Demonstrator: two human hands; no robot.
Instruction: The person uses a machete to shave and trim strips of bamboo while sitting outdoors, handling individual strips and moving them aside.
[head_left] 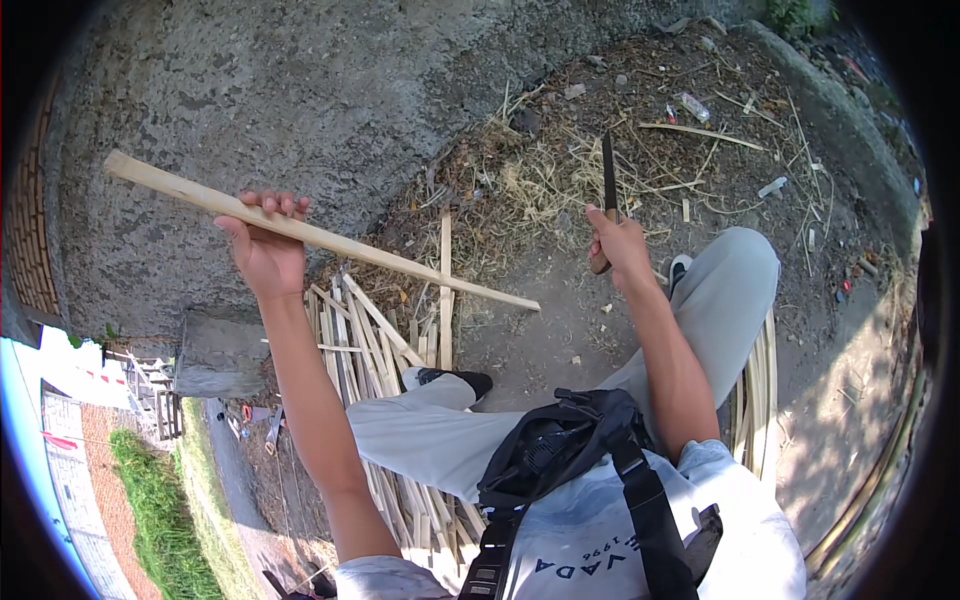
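Note:
A long pale strip of split wood or bamboo (370, 252) slants across the view, its thicker end at the upper left. My left hand (272, 240) grips it nearer that thick end, thumb on one side and fingers over the other. In my right hand (617, 243) is a knife (609, 175) with a long dark blade and a wooden handle, its blade pointing away from me. Knife and strip are apart. Under the strip's middle, another flat pale strip (446, 300) lies lengthwise beside a pile of similar strips (370, 335) near my left foot.
Shavings and dry litter (540, 180) cover the ground ahead, along a rough concrete wall (300, 90). More strips (757, 400) lie by my right leg. A concrete block (222, 352) stands at the left. Long poles (870, 490) lie at the far right. A black bag (560, 440) hangs at my waist.

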